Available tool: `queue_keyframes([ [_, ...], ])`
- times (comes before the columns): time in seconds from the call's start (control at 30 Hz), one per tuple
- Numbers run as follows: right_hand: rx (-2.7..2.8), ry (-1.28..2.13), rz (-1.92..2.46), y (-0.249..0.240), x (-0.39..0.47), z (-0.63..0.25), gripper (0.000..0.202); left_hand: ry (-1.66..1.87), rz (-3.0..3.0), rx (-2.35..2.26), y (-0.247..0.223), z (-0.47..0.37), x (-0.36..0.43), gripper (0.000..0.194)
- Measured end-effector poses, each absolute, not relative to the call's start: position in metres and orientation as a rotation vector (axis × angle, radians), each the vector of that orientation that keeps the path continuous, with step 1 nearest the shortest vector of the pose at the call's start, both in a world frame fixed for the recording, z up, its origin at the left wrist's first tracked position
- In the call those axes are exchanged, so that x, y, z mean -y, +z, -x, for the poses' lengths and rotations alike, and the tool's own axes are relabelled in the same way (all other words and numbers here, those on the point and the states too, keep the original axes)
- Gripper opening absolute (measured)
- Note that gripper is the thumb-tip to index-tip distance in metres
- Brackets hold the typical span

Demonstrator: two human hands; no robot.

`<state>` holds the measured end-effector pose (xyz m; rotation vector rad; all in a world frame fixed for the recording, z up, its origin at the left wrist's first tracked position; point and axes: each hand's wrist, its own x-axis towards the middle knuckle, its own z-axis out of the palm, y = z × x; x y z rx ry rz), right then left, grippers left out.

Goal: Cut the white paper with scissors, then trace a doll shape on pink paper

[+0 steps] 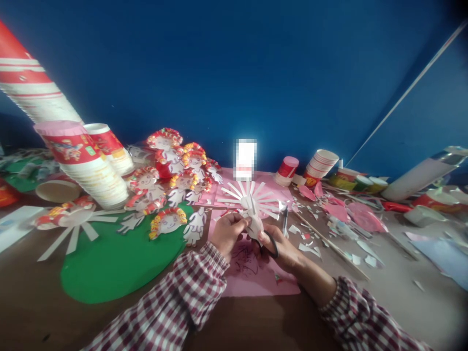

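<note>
A plain, deep-blue wall (234, 73) fills the view from 10 o'clock through 12 to 2, its surface smooth apart from a few tiny pale specks near 10 o'clock. A thin whitish strip (409, 92) slants across the blue from 2 o'clock down to 3, with more blue beyond it; the corner above its upper end falls almost black. Near the centre the wall brightens around a white patch (245, 158) blurred into squares, too coarse to identify. A table (234, 321) spreads from 9 o'clock through 6 to 3, dark brown at 6, paler and greyer at 4, with a small dark mark at 8.
</note>
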<state>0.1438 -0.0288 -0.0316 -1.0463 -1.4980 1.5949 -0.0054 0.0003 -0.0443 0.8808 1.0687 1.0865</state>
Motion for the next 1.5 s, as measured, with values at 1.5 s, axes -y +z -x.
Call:
queue_keyframes([
  [1.5,1.422,1.646,1.042,-0.035,0.028,-0.144,0.051,1.055,-0.718,-0.885,-0.035,0.008,-0.002,0.02],
])
